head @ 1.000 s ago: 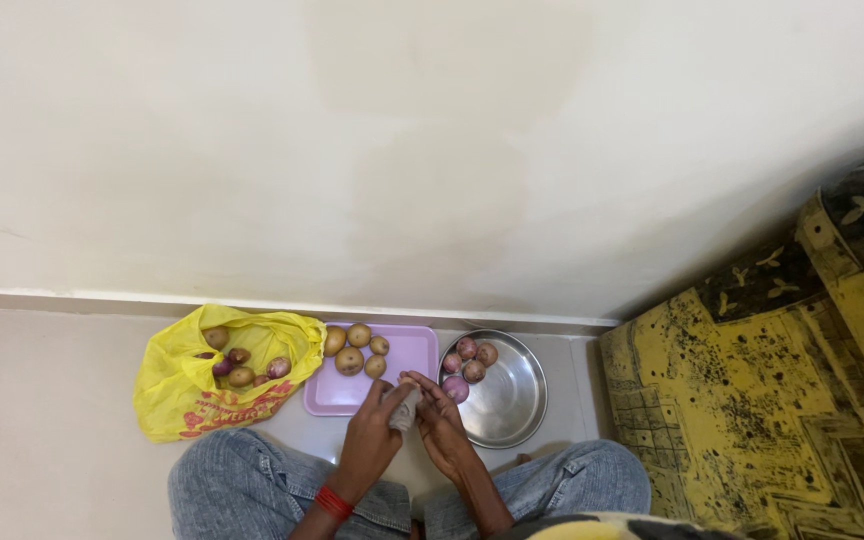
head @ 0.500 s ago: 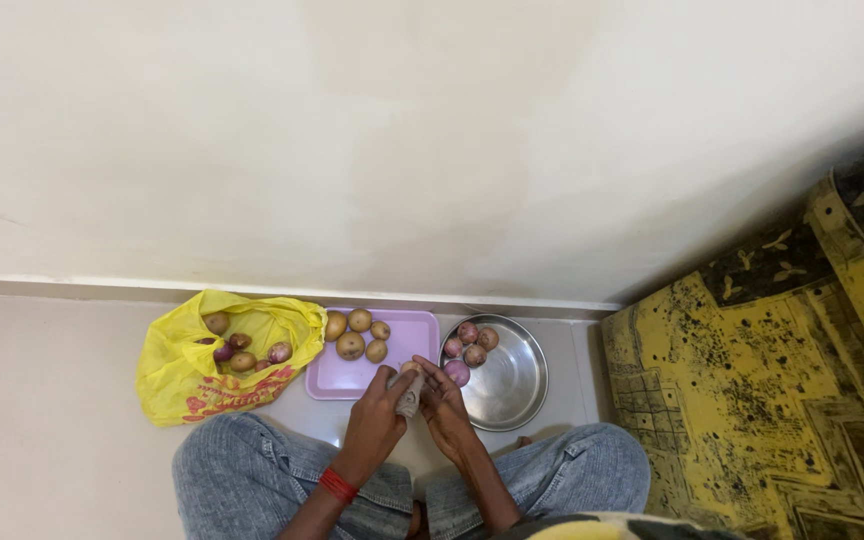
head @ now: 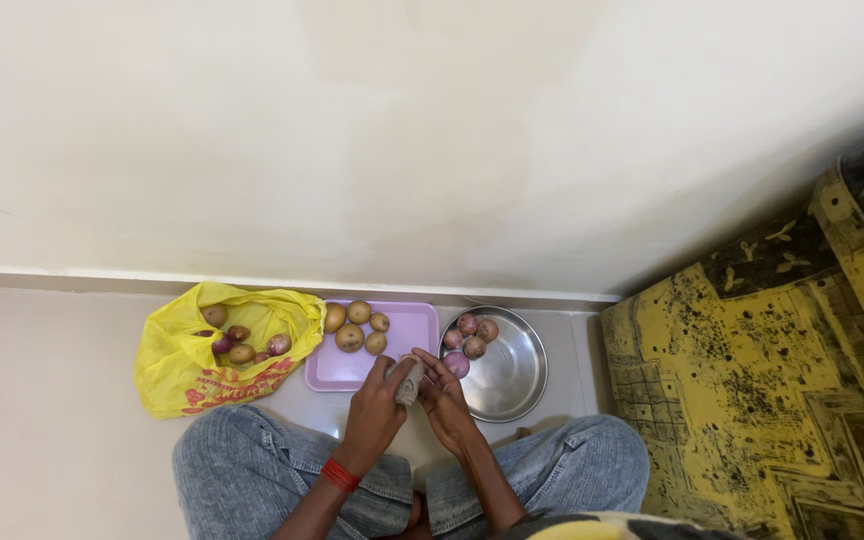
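I sit cross-legged on the floor in jeans. My left hand (head: 374,412) and my right hand (head: 443,395) meet over a grey-brown cloth (head: 409,380) that wraps a potato, both gripping it just below a lilac tray (head: 406,330). Several potatoes (head: 350,338) lie at the tray's left end. To the right stands a round steel bowl (head: 512,385) with several red onions (head: 468,324) at its left side. A red thread band circles my left wrist.
A yellow plastic bag (head: 184,378) with potatoes and onions lies open on the left of the tray. A yellow and black patterned cushion (head: 772,390) fills the right side. A cream wall rises right behind the tray and bowl.
The view has tilted down a little, so everything sits higher in frame. My hands stay together on the cloth, shifting slightly as they work it.
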